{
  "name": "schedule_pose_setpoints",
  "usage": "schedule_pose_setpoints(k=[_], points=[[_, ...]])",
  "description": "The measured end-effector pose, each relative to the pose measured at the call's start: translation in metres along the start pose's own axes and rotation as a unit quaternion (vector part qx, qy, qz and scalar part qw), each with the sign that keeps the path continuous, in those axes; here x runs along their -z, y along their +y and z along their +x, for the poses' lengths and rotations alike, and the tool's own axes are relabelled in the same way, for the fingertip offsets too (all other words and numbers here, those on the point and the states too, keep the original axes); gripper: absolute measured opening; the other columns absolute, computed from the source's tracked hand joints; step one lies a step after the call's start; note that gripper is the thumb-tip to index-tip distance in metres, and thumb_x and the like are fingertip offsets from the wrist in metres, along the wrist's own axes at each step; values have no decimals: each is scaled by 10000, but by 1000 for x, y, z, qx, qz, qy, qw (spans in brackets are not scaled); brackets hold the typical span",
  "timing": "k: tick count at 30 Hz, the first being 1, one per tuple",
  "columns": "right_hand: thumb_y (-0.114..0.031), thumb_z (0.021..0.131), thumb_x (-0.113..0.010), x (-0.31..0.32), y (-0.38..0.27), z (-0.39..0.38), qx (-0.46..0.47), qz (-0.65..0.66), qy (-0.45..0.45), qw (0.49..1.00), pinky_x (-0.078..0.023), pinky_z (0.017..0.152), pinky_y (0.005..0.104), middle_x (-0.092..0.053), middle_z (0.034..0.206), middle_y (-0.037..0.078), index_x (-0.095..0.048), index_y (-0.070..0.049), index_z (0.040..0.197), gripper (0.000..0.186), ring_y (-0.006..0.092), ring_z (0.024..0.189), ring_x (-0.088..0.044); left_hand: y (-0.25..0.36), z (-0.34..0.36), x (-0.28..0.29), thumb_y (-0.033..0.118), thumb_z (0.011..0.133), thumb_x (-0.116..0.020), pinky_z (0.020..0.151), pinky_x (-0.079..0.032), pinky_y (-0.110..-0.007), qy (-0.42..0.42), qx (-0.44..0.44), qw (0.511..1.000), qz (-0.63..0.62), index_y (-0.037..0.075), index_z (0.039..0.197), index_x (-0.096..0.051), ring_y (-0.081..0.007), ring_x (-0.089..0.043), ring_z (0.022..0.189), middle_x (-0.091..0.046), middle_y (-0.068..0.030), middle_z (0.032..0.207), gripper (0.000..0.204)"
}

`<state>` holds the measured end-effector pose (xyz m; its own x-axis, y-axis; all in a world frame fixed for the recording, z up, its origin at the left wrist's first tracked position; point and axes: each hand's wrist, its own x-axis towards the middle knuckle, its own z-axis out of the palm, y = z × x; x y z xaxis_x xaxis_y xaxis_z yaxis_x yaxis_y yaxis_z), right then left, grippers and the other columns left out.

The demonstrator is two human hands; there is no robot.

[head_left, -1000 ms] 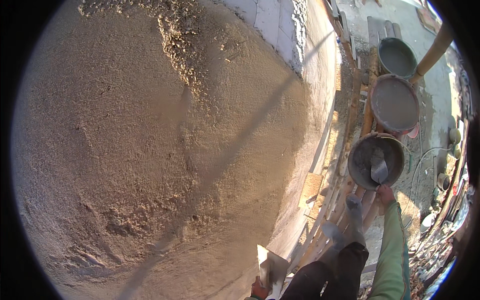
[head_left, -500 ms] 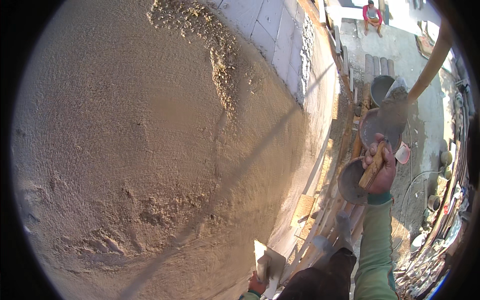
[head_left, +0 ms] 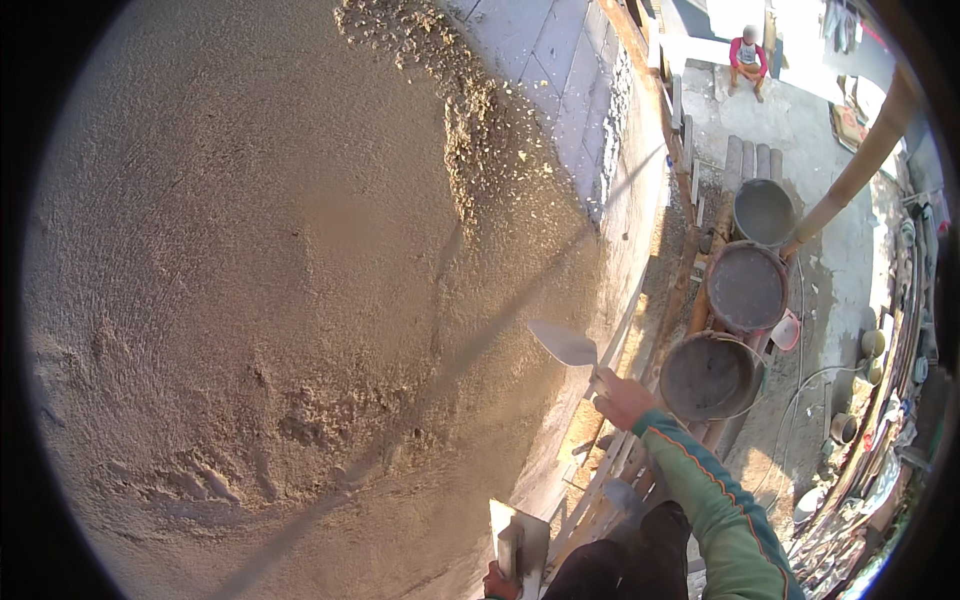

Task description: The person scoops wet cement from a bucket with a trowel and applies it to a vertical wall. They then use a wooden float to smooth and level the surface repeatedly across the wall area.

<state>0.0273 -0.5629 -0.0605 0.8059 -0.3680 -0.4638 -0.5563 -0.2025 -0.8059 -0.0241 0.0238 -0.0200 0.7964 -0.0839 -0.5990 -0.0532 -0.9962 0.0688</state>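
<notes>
My right hand [head_left: 622, 403] grips a pointed metal trowel [head_left: 562, 345] by its handle, with the blade over the wall's edge and no large lump on it. My left hand [head_left: 498, 580] holds a flat plastering float [head_left: 532, 540] low beside my legs. The rough, wet grey-brown plastered wall [head_left: 300, 280] fills the left half. Loose clumps and specks of mortar [head_left: 470, 140] show along its upper part, beside smooth pale blocks [head_left: 540, 45]. Just right of my right hand, a bucket [head_left: 707, 375] holds dark grey mortar.
Two more mortar containers [head_left: 747, 285] stand behind that bucket on narrow wooden planks [head_left: 685, 260]. A bamboo pole [head_left: 850, 170] slants at the right. A person [head_left: 748, 60] sits at the back. Hoses, pots [head_left: 843, 428] and clutter line the right side.
My right hand raised a loaded trowel from the bucket, then swung it left toward the wall; the blade now carries little. Fresh specks show on the upper wall. The view has shifted.
</notes>
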Motion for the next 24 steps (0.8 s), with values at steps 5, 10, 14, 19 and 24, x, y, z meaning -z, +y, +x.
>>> schedule_pose_setpoints(k=[5, 10, 14, 19, 24], points=[[-255, 854, -688, -85, 211, -67, -223, 118, 377, 891, -498, 829, 532, -685, 1013, 296, -558, -5, 1240, 478, 510, 981, -640, 20, -13, 0, 275, 727, -863, 857, -563, -492, -36, 43, 998, -6, 28, 1275, -500, -394, -720, 990, -717, -248, 1051, 702], [-278, 901, -603, -58, 450, -64, -348, -160, 197, 903, -537, 850, 524, -712, 1028, 266, -734, 15, 965, 327, 438, 1004, -678, 17, 0, 7, 256, 729, -864, 849, -566, -482, -55, 24, 998, 9, 19, 1271, -500, -387, -721, 994, -718, -242, 1057, 694], [-275, 904, -697, -66, 463, -71, -506, 154, 168, 832, -475, 493, 476, -649, 672, 182, -657, 63, 847, 345, 326, 551, -637, -21, -73, -23, 187, 699, -848, 735, -562, -502, -69, 10, 995, -75, -8, 1150, -520, -430, -719, 844, -727, -224, 894, 591], [-286, 887, -675, -72, 380, -27, -323, 379, 167, 851, -419, 452, 367, -541, 549, 67, -634, -22, 741, 304, 189, 457, -531, -14, -4, -8, 66, 763, -814, 870, -569, -417, -87, 49, 992, -79, 12, 1276, -481, -277, -699, 1022, -696, -160, 1130, 614], [-300, 904, -640, -65, 331, -80, -273, 407, 222, 843, -408, 451, 317, -518, 581, 19, -610, -47, 774, 285, 135, 477, -510, -20, 1, -13, 110, 710, -840, 851, -560, -467, -43, -13, 990, -132, -11, 1250, -486, -368, -701, 987, -708, -214, 1072, 657]])
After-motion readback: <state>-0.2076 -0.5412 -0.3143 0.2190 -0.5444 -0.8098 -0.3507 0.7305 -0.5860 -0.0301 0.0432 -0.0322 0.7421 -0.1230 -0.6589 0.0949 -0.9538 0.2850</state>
